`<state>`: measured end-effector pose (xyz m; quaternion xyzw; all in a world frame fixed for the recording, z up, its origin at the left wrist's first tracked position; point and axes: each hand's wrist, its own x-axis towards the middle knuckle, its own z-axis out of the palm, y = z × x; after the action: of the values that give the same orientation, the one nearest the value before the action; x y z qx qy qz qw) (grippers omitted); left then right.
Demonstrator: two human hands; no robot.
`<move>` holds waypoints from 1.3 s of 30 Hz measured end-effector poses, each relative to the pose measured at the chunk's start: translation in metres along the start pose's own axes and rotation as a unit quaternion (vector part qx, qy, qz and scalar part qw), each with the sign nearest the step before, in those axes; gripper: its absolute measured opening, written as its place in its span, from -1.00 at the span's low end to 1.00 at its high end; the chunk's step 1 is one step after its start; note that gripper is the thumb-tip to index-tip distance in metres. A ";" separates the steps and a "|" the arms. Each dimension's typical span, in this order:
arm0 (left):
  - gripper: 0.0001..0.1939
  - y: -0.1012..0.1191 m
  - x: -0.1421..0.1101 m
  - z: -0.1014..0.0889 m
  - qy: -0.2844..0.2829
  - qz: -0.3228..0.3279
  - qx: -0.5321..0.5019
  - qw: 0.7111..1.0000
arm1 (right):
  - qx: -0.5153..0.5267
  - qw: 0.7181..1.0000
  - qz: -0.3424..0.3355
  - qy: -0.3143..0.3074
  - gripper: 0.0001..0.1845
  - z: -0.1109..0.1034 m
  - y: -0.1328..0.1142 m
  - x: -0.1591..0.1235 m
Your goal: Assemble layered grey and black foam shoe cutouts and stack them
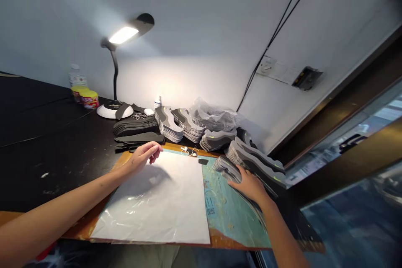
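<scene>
Wooden board on a black table, white plastic sheet over it. Stack of grey foam soles at the board's far right, clasped by the right hand. Left hand half-curled, empty, at the sheet's far edge.

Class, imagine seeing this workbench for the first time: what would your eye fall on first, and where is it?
A glowing white gooseneck desk lamp stands at the back of the black workbench. In front, a glossy white plastic sheet lies on an orange-brown wooden board. At right, the right hand grips a tall stack of grey foam insoles.
</scene>
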<state>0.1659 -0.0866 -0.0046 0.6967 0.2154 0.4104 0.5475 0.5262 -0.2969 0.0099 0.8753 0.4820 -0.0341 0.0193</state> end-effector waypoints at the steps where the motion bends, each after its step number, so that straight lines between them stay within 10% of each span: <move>1: -0.62 0.002 0.000 0.001 0.001 0.000 0.006 1.000 | -0.011 1.000 -0.004 -0.002 -0.11 0.001 -0.001 0.002; 15: -0.61 0.012 -0.003 0.003 0.006 0.012 0.135 0.991 | -0.067 0.996 0.031 -0.045 -0.12 -0.001 -0.011 -0.005; 19: -0.65 0.009 0.012 -0.022 0.048 0.027 0.219 0.974 | -0.068 0.997 0.030 -0.030 -0.12 0.002 -0.011 -0.009; 21: -0.73 0.011 0.023 -0.048 0.041 0.054 0.294 0.953 | -0.068 0.997 0.024 0.006 -0.04 -0.003 -0.014 -0.015; 24: -0.67 0.011 0.035 -0.089 -0.062 0.126 0.533 0.834 | -0.058 0.993 0.007 0.106 -0.01 -0.021 -0.031 -0.029; 27: -0.57 0.005 0.037 -0.112 -0.101 0.100 0.620 0.772 | 0.016 0.974 -0.083 0.209 -0.22 -0.039 -0.070 -0.035; 30: -0.57 -0.001 0.032 -0.116 -0.099 0.056 0.616 0.780 | 0.107 0.927 -0.247 0.261 -0.43 -0.034 -0.120 -0.024; 39: -0.65 -0.012 0.035 -0.106 -0.078 0.019 0.624 0.777 | 0.219 0.887 -0.370 0.167 -0.65 0.041 -0.168 0.005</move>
<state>0.1021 0.0061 0.0024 0.9193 0.3676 0.1408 -0.0010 0.3855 -0.2052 -0.0320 0.6084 0.7470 0.0032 -0.2680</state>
